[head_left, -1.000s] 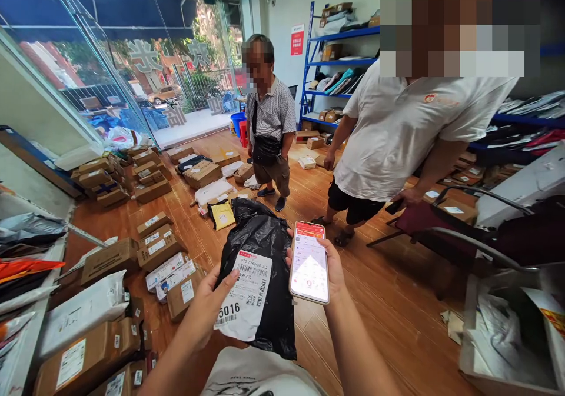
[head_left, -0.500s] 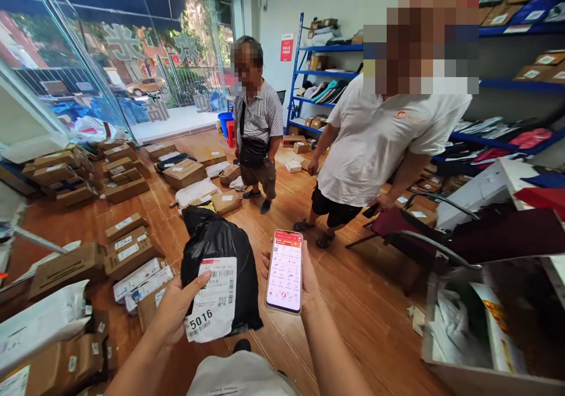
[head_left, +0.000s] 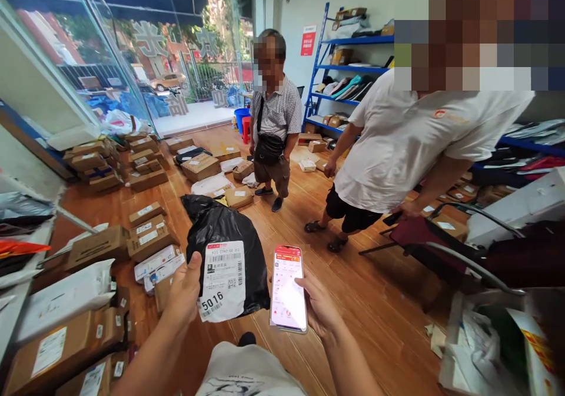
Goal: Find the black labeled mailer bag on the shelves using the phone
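Observation:
My left hand (head_left: 182, 290) grips the left edge of a black plastic parcel bag (head_left: 249, 249), thumb in front and the other fingers hidden behind. A white shipping label (head_left: 223, 281) on the bag faces me, with the number 5016 at its lower left. Beside the bag, my right hand (head_left: 321, 308) holds a smartphone (head_left: 288, 302) upright. Its thumb lies over the right part of the lit screen, which shows a red banner and small icons. The bag and the phone are held in front of my body, above the wooden floor.
Cardboard boxes (head_left: 148, 240) and white packages (head_left: 66, 302) cover the floor at left. Two people stand ahead, one with a black shoulder bag (head_left: 269, 149), the other in a white shirt (head_left: 397, 149). A dark red chair (head_left: 419, 231) and an open bin (head_left: 459, 349) stand right; blue shelves (head_left: 348, 66) behind.
The view has turned left, so the room sits further right. My left thumb has moved off the label to the bag's edge. My right thumb has come over the phone's screen.

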Demonstrator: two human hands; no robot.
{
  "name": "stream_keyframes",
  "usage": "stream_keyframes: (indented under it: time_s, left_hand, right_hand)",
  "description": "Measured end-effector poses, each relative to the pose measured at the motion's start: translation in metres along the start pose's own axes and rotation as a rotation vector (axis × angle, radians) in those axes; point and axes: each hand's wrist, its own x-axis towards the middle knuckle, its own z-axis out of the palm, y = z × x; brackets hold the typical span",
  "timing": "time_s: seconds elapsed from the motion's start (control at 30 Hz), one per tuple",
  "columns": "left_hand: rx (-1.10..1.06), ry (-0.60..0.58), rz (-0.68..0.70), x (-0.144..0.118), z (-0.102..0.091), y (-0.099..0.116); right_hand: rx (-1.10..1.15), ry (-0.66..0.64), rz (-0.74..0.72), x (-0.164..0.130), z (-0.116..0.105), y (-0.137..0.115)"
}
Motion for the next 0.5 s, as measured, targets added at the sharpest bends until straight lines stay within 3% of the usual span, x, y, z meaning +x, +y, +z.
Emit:
stream_keyframes:
  time_s: [0.2,0.4,0.5]
  left_hand:
    - [0.022,-0.093,0.026,0.002,-0.003,-0.005]
    - [-0.009,-0.128,-0.015,0.004,-0.003,-0.006]
    - [0.004,-0.160,-0.024,0.008,-0.001,-0.005]
  right_hand:
    - [-0.023,0.007,0.013,-0.008,0.002,-0.005]
    - [0.202,-0.066,0.213,-0.019,0.004,-0.017]
    - [0.195,-0.069,0.253,-0.026,0.001,-0.021]
